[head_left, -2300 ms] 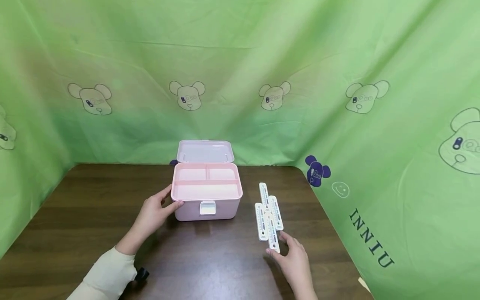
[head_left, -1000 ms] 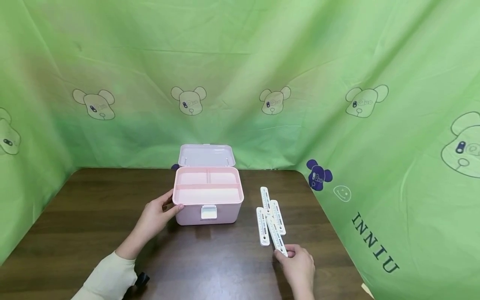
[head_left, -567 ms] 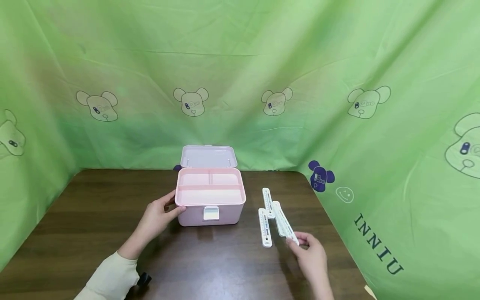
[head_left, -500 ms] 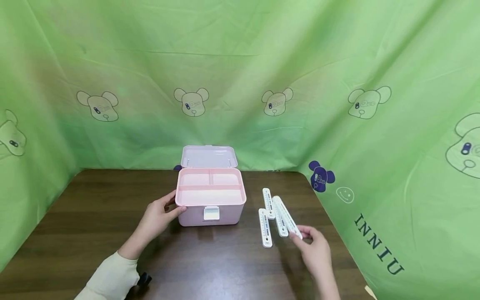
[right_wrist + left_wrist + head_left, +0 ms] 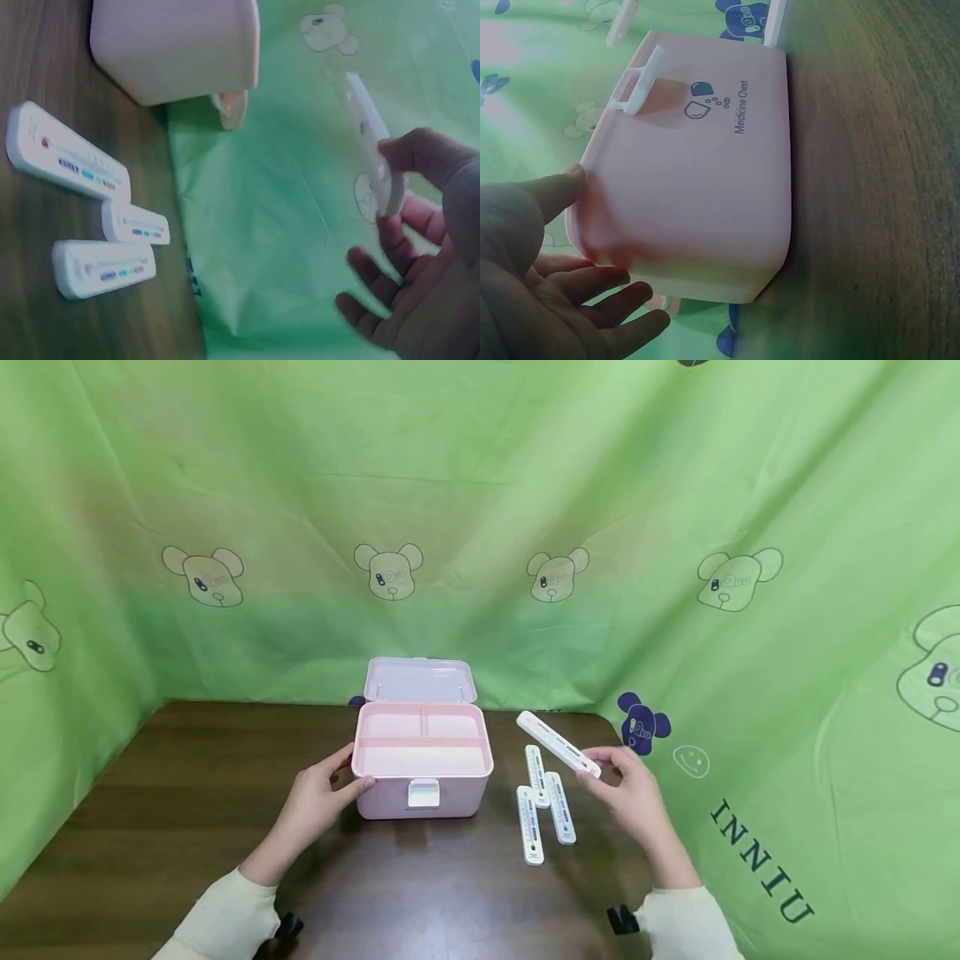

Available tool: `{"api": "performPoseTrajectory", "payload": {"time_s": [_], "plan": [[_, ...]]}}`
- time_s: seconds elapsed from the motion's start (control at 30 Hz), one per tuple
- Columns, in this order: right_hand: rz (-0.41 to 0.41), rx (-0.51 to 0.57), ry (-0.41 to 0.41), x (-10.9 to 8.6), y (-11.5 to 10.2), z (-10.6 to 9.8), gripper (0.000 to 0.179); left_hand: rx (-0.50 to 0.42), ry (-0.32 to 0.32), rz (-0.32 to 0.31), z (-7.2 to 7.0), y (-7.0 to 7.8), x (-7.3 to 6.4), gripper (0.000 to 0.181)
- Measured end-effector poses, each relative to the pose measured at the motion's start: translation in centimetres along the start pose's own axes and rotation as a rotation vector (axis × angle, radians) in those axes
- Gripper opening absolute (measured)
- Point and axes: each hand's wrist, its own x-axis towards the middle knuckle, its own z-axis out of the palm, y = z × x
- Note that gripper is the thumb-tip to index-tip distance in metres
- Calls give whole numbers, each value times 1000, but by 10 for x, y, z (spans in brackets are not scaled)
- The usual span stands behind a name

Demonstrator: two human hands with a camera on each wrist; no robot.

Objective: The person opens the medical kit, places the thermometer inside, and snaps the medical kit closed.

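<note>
A pink medicine chest [image 5: 457, 799] stands on the table with its lid [image 5: 422, 682] raised at the back; its upper tray [image 5: 420, 758] is divided into 3 compartments. My left hand [image 5: 310, 806] holds the chest's front left corner, thumb at the front rim and fingers along the side. My right hand [image 5: 630, 797] pinches one end of a flat white thermometer [image 5: 553, 740], which hangs tilted in the air, its far end pointing left. Below it on the table lie a left thermometer [image 5: 529, 827], a middle thermometer [image 5: 536, 774] and a right thermometer [image 5: 560, 808].
A dark wood table [image 5: 210, 777] bears everything. Green cloth [image 5: 480, 510] printed with bear heads hangs behind it and along both sides. The chest's white latch [image 5: 423, 792] sticks out at the front.
My right hand has taken the front thermometer from the group of thermometers, lifted it and carried it up and away over the others. The left hand has stayed at the chest's corner.
</note>
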Motion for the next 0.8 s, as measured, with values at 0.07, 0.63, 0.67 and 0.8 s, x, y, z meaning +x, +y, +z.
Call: {"api": "performPoseTrajectory", "payload": {"time_s": [0.07,0.63,0.67,0.8], "plan": [[-55,-19,-15,8,0,-3,30,12,5,-3,0,0,0,76],[-270,-107,-351,69,-27,-9,33,24,-3,5,-1,1,-1,74],[-289,-125,-369,72,-29,-7,32,22,-4,5,0,1,-1,74],[-376,-168,-424,83,-40,-3,31,23,-9,-6,0,1,-2,74]]}}
